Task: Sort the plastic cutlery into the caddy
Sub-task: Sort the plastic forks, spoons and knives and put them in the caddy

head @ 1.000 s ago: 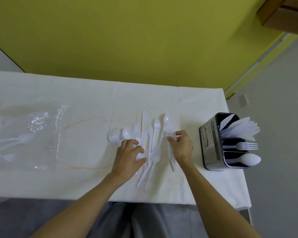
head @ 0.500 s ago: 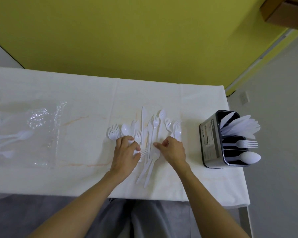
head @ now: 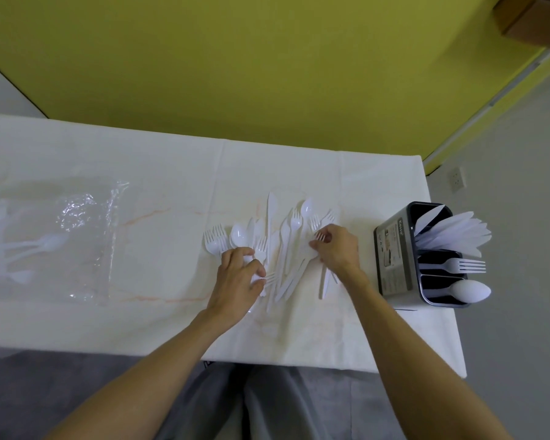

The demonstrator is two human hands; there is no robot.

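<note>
Head view | left hand (head: 237, 279) grips white cutlery (head: 268, 277) | right hand (head: 338, 249) pinches fork (head: 320, 238) at pile (head: 286, 239)

White-clothed table (head: 159, 315): loose cutlery pile (head: 278, 249), caddy (head: 394, 258) right edge, clear bag (head: 77, 236) left.

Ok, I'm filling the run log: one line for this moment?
phase: gathering | left hand: grips loose cutlery | right hand: pinches loose fork | caddy: knives, fork, spoon inside

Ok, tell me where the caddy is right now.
In the head view the caddy stands at the table's right end, just right of the right hand and the cutlery pile.
</note>
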